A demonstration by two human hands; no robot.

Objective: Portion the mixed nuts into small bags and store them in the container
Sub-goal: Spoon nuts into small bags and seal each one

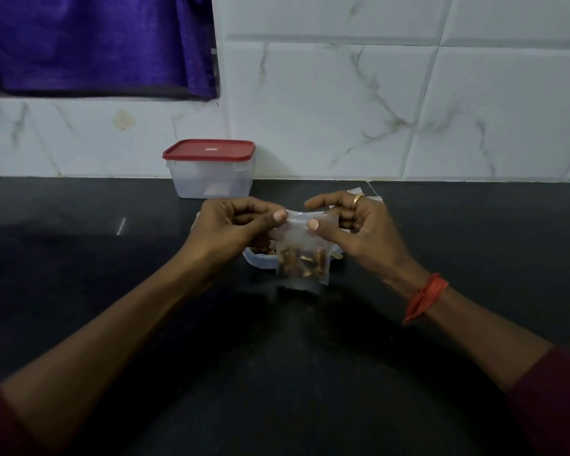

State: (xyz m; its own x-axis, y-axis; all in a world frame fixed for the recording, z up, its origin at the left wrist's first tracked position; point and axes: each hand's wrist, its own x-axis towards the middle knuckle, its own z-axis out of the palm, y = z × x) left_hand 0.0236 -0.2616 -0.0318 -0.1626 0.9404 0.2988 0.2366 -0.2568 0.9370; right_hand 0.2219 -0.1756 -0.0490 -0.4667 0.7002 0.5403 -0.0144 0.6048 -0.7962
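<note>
Both hands held a small clear bag (301, 245) of nuts (301, 261) upright above the dark counter (112, 274), the left hand (234, 225) and the right hand (352, 225) each pinching its top edge between thumb and fingers. Just behind the bag sat a bowl (260, 260), and the red-lidded container (210, 169) stood closed by the tiled wall (343, 110).

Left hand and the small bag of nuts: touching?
Touching. The head view shows the left hand pinching the small bag at its top edge with its thumb; the right hand pinches beside it.
</note>
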